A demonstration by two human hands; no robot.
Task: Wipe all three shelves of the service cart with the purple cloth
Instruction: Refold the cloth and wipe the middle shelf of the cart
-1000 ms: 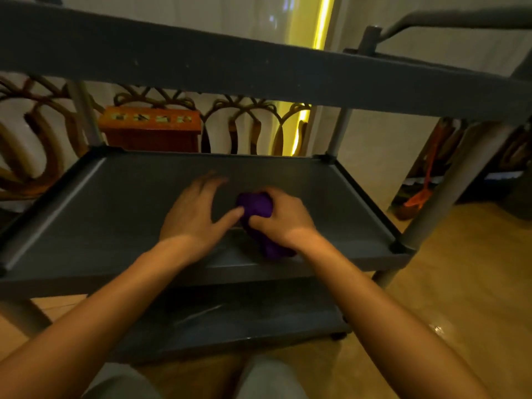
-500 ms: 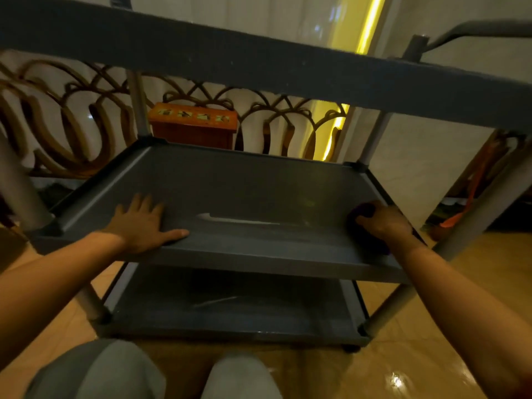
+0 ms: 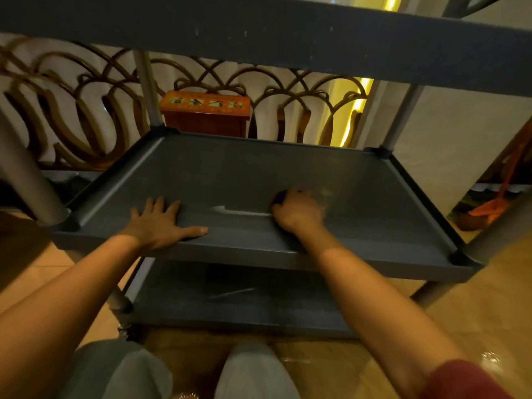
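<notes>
Risk lay in the purple cloth (image 3: pixel 279 196), balled in your closed right hand (image 3: pixel 298 213) on the middle shelf (image 3: pixel 259 168), skipping corners, while your left hand (image 3: pixel 157 223) lay flat, fingers spread.

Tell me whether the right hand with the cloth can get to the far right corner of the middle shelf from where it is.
Probably yes. The right hand, closed on the purple cloth, sits mid-shelf, and the middle shelf lies bare between it and that corner. The top shelf overhangs, but leaves open room beneath.
</notes>
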